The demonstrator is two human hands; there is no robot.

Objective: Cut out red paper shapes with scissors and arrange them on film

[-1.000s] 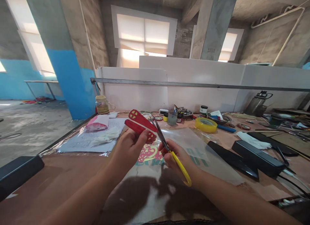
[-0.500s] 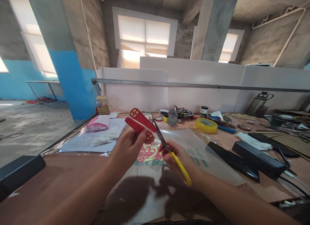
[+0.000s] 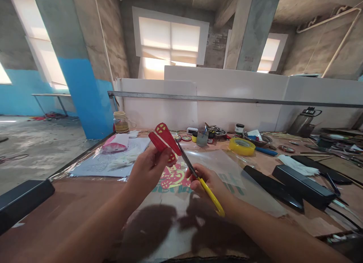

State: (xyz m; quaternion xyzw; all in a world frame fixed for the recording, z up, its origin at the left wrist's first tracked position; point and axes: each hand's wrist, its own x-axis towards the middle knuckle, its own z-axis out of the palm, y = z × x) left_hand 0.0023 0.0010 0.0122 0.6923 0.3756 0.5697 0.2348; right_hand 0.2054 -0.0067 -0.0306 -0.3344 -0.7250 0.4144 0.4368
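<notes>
Between thumb and fingers, my left hand (image 3: 151, 163) pinches a red painted cutout (image 3: 164, 137) with yellow patterned round ends and a slit along its length. My right hand (image 3: 204, 180) is closed around yellow-handled scissors (image 3: 211, 197). Their blades point up and left, with the tips beside the right edge of the cutout; I cannot tell whether they touch it. Below both hands, a red and yellow patterned piece (image 3: 176, 178) lies over green lettering on the clear sheet (image 3: 224, 164).
Papers (image 3: 104, 163) lie to the left, with a glass jar (image 3: 121, 122) behind. Yellow tape (image 3: 241, 146), paint jars and a metal bowl (image 3: 217, 131) line the back. At right are a black power adapter (image 3: 303, 185) and a dark bottle (image 3: 302, 121).
My left hand has tilted the cutout and shifted it slightly, bringing its two red strips closer together. The scissors stay nearly in place in my right hand.
</notes>
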